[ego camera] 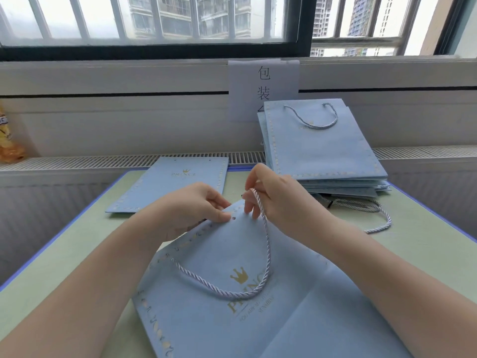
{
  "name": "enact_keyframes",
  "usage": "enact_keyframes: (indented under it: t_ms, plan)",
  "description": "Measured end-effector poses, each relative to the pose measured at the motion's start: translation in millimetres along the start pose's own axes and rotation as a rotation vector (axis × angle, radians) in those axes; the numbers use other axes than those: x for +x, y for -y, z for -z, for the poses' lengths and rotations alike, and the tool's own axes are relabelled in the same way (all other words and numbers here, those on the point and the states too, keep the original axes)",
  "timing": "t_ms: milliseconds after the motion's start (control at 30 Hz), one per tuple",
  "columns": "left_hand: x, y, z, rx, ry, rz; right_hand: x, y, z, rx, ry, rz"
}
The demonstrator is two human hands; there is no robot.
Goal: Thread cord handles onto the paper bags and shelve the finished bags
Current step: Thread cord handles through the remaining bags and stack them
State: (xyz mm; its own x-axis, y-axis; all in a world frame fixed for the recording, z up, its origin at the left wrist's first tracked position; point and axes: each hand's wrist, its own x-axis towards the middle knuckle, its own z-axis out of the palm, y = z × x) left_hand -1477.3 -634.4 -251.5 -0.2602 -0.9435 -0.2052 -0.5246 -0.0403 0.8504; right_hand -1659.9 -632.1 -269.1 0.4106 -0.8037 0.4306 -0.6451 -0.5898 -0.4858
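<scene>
A flat light-blue paper bag (258,306) with a gold crown print lies in front of me on the table, its top edge raised toward my hands. My left hand (196,205) pinches that top edge beside a punched hole. My right hand (273,192) pinches one end of a pale twisted cord (232,293) just above the edge. The cord loops down across the bag's face, and its other end enters the bag near the left border.
A stack of blue bags (322,156) with a cord handle leans against the wall at the back right. One flat bag (170,184) without a handle lies at the back left. Loose cords (371,210) lie beside the stack. A paper sign (263,83) hangs under the window.
</scene>
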Motion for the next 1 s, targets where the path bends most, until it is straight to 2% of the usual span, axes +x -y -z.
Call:
enact_keyframes:
  t_ms: [167,300,367,567,700,800,900,1000]
  plan:
    - [-4.2,-1.5,3.0,-0.123,0.046,0.085,-1.9,9.6,-5.7,-0.055,-0.060,0.116]
    - [-4.9,-4.5,2.3,-0.208,0.040,0.087,-2.6,8.7,-7.9,-0.107,-0.100,0.149]
    - [-4.3,-3.9,3.2,-0.222,0.054,0.075,-2.5,8.2,-7.4,-0.127,-0.097,0.158]
    - [-3.8,-2.0,6.1,-0.218,0.086,0.069,-4.2,13.6,-14.0,-0.328,-0.157,0.348]
    - [-4.2,-3.6,10.8,-0.376,0.106,0.122,-3.2,15.3,-12.4,-0.184,-0.148,0.217]
    - [-3.8,-1.7,13.9,-0.488,0.123,0.164,-2.8,13.6,-11.7,-0.088,-0.139,0.190]
    - [-1.8,0.0,12.0,-0.422,0.142,0.193,-2.7,12.6,-13.1,0.006,-0.112,0.156]
    - [-2.4,-1.9,7.8,-0.334,0.091,0.208,-3.2,12.1,-12.1,0.024,-0.086,0.165]
